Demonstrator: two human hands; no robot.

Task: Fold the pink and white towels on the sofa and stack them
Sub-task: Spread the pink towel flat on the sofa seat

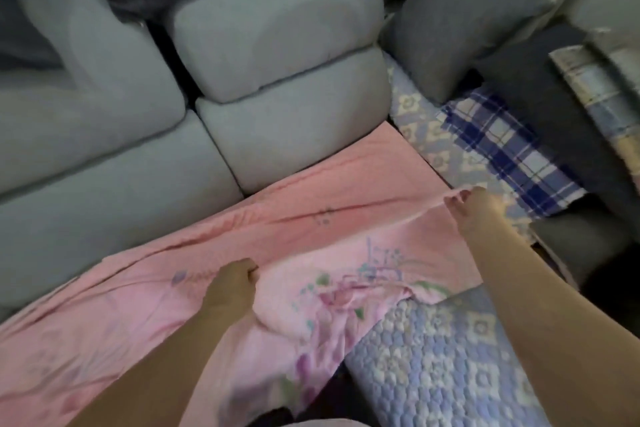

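Observation:
A large pink towel (346, 184) with a floral print lies spread across the sofa seat, its near part folded over and wrinkled. My left hand (232, 282) pinches the folded edge near the middle of the towel. My right hand (474, 208) grips the same edge at the towel's right corner, lifted slightly off the seat. No white towel is in view.
Grey sofa back cushions (270, 45) stand behind the towel. A blue floral quilted cover (443, 357) lies under it on the right. A blue plaid cloth (502, 152), a grey pillow (460, 14) and folded dark fabrics (554, 107) fill the right corner.

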